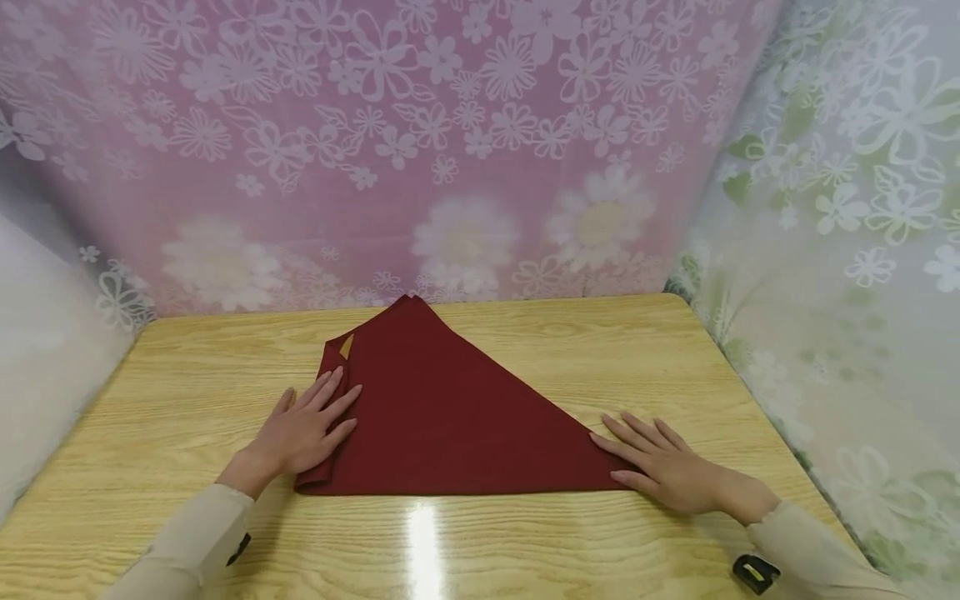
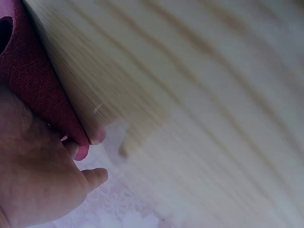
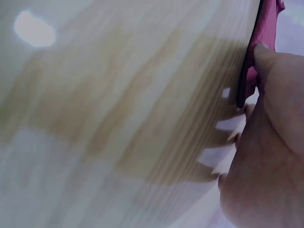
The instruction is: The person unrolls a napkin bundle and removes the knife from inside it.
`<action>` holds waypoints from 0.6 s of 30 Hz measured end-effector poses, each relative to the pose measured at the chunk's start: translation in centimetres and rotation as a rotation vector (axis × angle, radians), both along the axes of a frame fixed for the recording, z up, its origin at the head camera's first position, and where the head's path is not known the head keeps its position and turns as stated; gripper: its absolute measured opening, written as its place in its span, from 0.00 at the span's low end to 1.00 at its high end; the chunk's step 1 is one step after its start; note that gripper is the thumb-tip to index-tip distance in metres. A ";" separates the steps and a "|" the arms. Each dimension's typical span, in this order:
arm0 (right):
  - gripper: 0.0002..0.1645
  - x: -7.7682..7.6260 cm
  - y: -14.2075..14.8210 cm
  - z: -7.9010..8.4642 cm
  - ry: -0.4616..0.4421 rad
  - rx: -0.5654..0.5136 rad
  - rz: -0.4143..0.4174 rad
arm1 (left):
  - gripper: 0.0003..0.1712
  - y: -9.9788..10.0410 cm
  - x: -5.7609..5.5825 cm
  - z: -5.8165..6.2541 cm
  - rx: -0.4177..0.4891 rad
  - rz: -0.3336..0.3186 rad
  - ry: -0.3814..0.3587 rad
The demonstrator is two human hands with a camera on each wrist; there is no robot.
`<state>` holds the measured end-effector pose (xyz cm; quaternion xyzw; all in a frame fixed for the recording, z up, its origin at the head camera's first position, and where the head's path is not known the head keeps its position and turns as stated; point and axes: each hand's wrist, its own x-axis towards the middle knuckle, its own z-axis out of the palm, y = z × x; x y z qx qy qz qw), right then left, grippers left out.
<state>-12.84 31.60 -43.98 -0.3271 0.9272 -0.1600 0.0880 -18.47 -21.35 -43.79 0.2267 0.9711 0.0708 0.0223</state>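
A dark red cloth (image 1: 442, 417) lies folded on the wooden table, roughly triangular, with its peak at the far edge and a long point to the right. Its left side is turned over in a narrow fold, where a small tan patch (image 1: 347, 346) shows near the top. Fingers spread, my left hand (image 1: 303, 429) rests on that folded side. My right hand (image 1: 663, 467) lies over the right point of the cloth, fingers extended, some of them on the bare wood. The wrist views show the cloth edge (image 2: 42, 80) beside the left hand and the cloth (image 3: 266, 28) under the right thumb.
The light wooden table (image 1: 600, 542) reflects a bright streak of light near its front. A pink flowered curtain (image 1: 337, 167) hangs behind it, and a pale flowered one (image 1: 847, 275) stands along the right. A dark device (image 1: 756, 573) sits by the right wrist.
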 end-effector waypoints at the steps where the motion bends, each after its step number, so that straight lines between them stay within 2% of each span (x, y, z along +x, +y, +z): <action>1: 0.31 0.0 0.2 0.0 -0.007 -0.005 0.000 | 0.31 0.2 -0.1 0.0 -0.001 -0.002 -0.003; 4: 0.31 0.0 0.9 -0.1 -0.016 -0.011 0.000 | 0.31 0.8 -0.2 -0.1 -0.006 -0.007 0.000; 8: 0.30 -0.1 1.7 -0.2 0.017 -0.012 0.020 | 0.31 1.4 -0.2 -0.2 -0.002 -0.010 0.010; 18: 0.30 0.1 3.4 -0.5 0.060 -0.016 -0.005 | 0.32 3.0 -0.4 0.4 -0.021 0.000 -0.040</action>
